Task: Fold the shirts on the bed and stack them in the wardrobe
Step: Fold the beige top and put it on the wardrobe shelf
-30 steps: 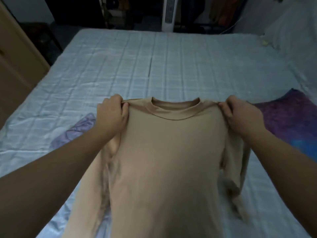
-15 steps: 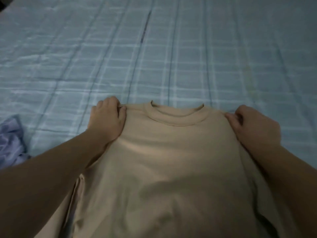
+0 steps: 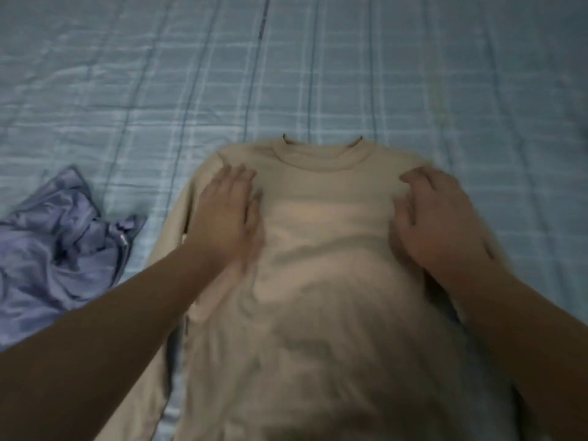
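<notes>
A beige long-sleeved crew-neck shirt (image 3: 321, 281) lies flat, collar away from the viewer, on a bed covered by a light-blue checked sheet (image 3: 318, 74). The left hand (image 3: 227, 214) and right hand (image 3: 442, 218) rest on its chest, fingers straight, holding nothing. A crumpled lavender garment (image 3: 60, 246) lies to the left.

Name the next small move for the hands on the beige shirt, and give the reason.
Probably sweep both palms down the beige shirt to flatten it. The left hand and right hand lie flat near its shoulders, and ripples cross the cloth below them on the bed.
</notes>
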Demonstrator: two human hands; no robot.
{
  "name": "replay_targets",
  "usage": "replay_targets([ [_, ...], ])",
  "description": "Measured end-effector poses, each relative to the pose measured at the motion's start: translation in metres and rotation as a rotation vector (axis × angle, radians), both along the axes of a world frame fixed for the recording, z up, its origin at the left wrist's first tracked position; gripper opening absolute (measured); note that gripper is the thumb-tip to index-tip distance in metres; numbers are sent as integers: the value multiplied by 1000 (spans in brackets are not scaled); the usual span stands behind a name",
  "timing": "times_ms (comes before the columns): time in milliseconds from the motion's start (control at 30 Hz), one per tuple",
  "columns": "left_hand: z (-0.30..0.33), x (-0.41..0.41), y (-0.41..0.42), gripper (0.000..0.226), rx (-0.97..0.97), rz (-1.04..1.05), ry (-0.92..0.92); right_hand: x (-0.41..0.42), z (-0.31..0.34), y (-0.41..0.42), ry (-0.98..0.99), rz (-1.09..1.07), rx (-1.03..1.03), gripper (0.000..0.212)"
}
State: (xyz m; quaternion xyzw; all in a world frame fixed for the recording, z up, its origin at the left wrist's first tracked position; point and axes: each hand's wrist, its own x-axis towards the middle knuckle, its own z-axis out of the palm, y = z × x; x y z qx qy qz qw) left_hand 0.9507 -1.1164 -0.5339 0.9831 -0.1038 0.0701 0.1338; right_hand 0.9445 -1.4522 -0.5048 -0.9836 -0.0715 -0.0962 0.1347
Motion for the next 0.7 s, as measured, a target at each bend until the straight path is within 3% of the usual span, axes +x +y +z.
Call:
replay_targets([
  [267,8,-267,-3,50,-87,-338,275,-285,-14,7,286,236,48,55],
  [367,3,-338,17,61,5,-470,420,-353,-15,1,404,324,-12,60],
  [500,-2,-369,38,75,149,-544,471,-383,-17,-14,500,429,-173,75],
  [600,-5,-361,46,71,192,-557,442,-375,-20,-20,491,398,-213,82],
  [700,-8,-358,47,71,233,-577,389,-362,-20,-19,442,365,-241,77],
])
